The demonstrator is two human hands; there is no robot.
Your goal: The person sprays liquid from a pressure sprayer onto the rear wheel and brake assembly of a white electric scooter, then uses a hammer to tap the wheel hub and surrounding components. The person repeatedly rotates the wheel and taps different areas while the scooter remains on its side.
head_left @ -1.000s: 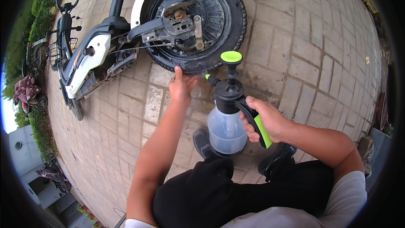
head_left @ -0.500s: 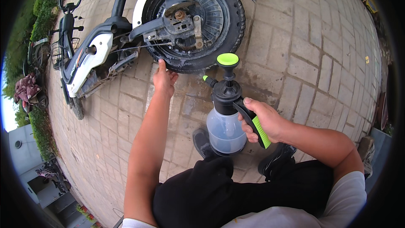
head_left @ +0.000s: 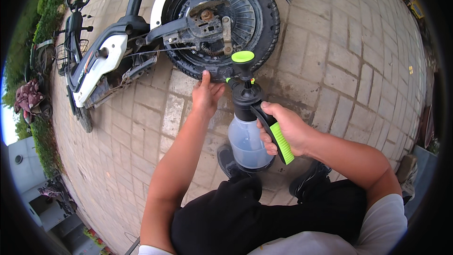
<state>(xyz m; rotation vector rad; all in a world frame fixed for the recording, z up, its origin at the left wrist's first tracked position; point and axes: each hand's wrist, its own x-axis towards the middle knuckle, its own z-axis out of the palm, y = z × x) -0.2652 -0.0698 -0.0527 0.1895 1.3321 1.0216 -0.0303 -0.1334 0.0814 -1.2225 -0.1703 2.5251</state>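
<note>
My right hand [head_left: 288, 127] is wrapped around the black and green handle [head_left: 278, 139] of a pump sprayer. The sprayer's translucent bottle [head_left: 248, 144] holds some liquid and stands upright between my feet. Its nozzle points towards the wheel, and the lime-green pump knob [head_left: 243, 57] stands on top. My left hand [head_left: 206, 97] grips the near edge of the black tyre [head_left: 272, 33], thumb up against the sidewall and fingers curled just below. A dark wet patch shows on the tyre beside my thumb. The tyre belongs to a white and black electric scooter [head_left: 106, 59].
Greasy axle parts and a bracket [head_left: 206, 28] sit at the wheel's centre. Light brick paving [head_left: 337, 42] spreads around, wet near the tyre. Another two-wheeler with a maroon cloth [head_left: 29, 98] stands at far left by a hedge. A yellow object [head_left: 409, 0] lies at far right.
My left hand has moved right along the tyre's near edge, closer to the nozzle. The sprayer's top has tilted slightly left and towards the wheel, with my right hand still on its handle.
</note>
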